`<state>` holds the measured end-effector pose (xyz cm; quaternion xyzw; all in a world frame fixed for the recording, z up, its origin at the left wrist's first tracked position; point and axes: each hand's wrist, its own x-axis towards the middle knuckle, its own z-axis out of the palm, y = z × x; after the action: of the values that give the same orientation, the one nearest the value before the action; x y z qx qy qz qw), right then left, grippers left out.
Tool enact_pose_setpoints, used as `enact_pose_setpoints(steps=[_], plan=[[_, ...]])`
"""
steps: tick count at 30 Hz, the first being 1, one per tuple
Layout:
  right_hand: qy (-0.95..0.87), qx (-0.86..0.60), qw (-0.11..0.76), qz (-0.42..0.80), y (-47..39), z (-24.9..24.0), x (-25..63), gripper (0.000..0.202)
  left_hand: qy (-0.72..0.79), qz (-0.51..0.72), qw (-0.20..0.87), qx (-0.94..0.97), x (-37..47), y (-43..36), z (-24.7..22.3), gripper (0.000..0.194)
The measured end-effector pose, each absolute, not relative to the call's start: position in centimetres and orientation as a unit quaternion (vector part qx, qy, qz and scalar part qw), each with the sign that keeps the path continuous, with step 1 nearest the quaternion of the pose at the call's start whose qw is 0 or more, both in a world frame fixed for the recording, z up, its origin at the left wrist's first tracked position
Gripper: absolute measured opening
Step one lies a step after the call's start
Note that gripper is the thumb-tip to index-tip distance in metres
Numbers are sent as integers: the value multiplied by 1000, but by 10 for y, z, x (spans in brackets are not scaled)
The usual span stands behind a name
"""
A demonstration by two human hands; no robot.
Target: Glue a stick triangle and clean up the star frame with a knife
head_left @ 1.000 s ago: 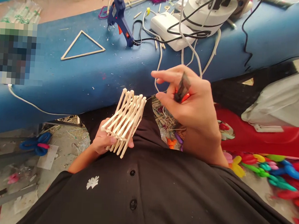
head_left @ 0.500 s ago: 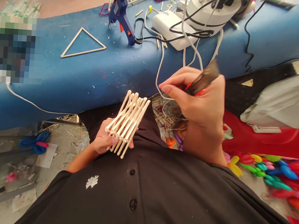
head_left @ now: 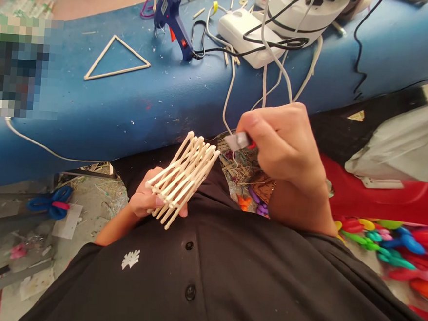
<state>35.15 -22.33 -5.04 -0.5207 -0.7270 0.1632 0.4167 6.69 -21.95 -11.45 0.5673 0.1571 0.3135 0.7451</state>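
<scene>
A lattice of pale wooden sticks [head_left: 187,175], joined at their ends, rests tilted in my left hand [head_left: 145,197]. The thumb lies over its lower edge, and the other fingers are mostly hidden behind the sticks. To the right and slightly higher, my right hand [head_left: 284,141] is closed around a utility knife [head_left: 238,140]. Its short grey blade points left toward the lattice without touching it, and only a bit of red handle shows beside the fingers.
On the blue table [head_left: 110,114] lie a stick triangle [head_left: 116,69], a blue glue gun [head_left: 174,21] and a white power adapter [head_left: 244,35] among cables. Balloons [head_left: 395,244] and a red surface [head_left: 380,196] are at the right. Stick scraps litter the floor.
My right hand has turned over and come lower, swinging the knife blade from pointing up to pointing left. The lattice has tilted slightly in my left hand.
</scene>
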Motion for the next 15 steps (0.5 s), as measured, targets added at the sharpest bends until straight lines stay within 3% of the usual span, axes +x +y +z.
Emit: enact_pose_setpoints(steps=[6,13,15], plan=[[-791,-508,316,130,-208,-46,342,57,113,287,724,617,65,-214,-112,44],[-784,-506,355,52,-198,-57,346,60,3,267,757,596,66,-204,-122,48],[-778,-499,381,7,-198,-59,343,62,33,284,771,569,70,-203,-120,52]])
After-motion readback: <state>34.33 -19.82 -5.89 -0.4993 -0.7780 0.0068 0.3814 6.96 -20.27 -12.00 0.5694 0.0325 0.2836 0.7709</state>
